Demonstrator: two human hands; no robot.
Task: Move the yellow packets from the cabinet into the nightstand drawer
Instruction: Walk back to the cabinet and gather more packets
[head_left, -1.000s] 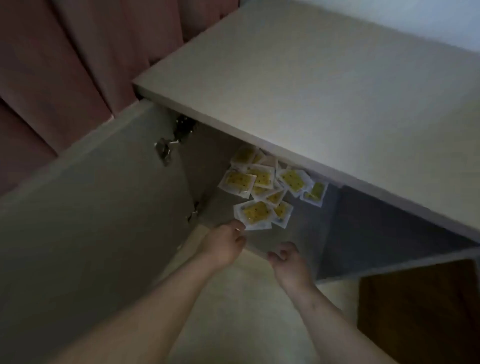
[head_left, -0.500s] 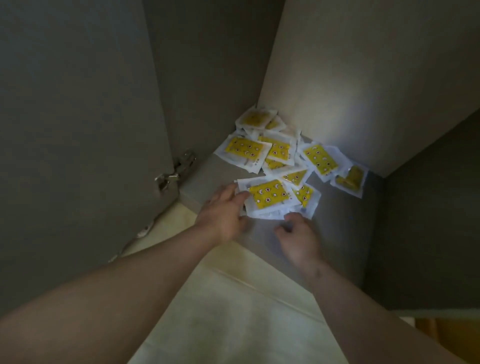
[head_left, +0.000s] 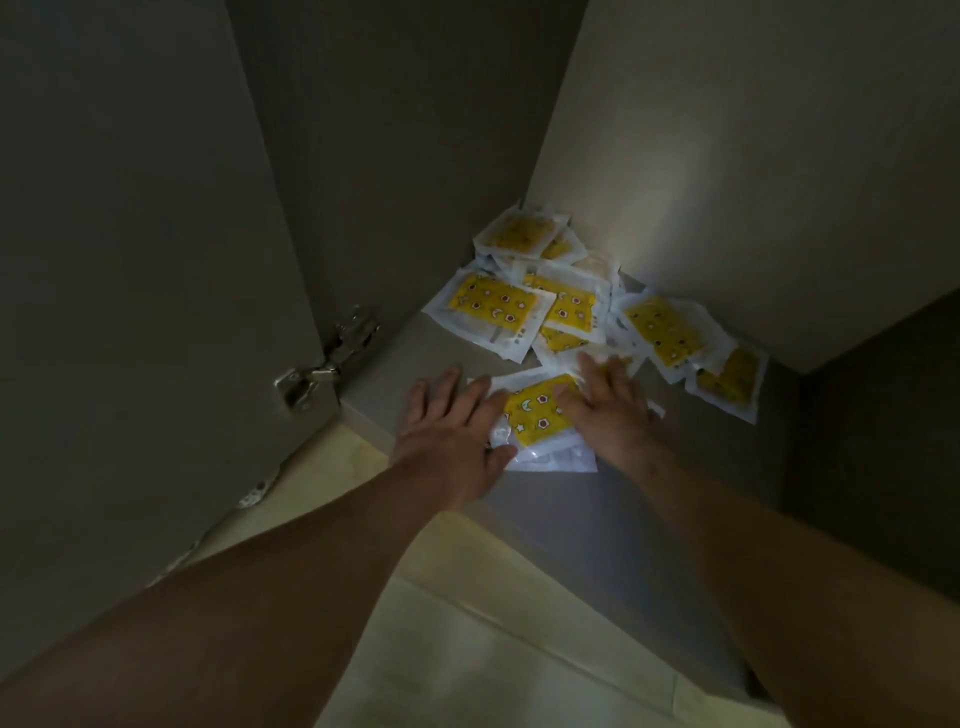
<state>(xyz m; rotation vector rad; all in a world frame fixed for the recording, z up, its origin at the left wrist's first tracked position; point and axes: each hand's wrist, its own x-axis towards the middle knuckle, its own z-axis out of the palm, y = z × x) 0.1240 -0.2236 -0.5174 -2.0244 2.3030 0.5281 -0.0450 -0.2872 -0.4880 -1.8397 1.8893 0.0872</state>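
Several yellow packets in clear white-edged wrappers lie in a loose pile (head_left: 566, 306) in the back corner of the cabinet's bottom shelf (head_left: 582, 509). The nearest packet (head_left: 537, 415) lies apart from the pile, toward the shelf's front. My left hand (head_left: 452, 431) lies flat with straight fingers on this packet's left edge. My right hand (head_left: 608, 405) rests flat on its right side, fingertips reaching the packets behind. Neither hand grips anything. The nightstand drawer is out of view.
The open cabinet door (head_left: 145, 291) stands at the left, hung on a metal hinge (head_left: 327, 364). The cabinet's back wall (head_left: 727, 156) rises behind the pile, and a dark side panel (head_left: 878, 441) closes the right. Pale floor tiles (head_left: 493, 649) show below the shelf.
The view has dropped from above the cabinet top to inside it. Both hands moved forward from the shelf edge onto the nearest packet, which slid slightly toward the front.
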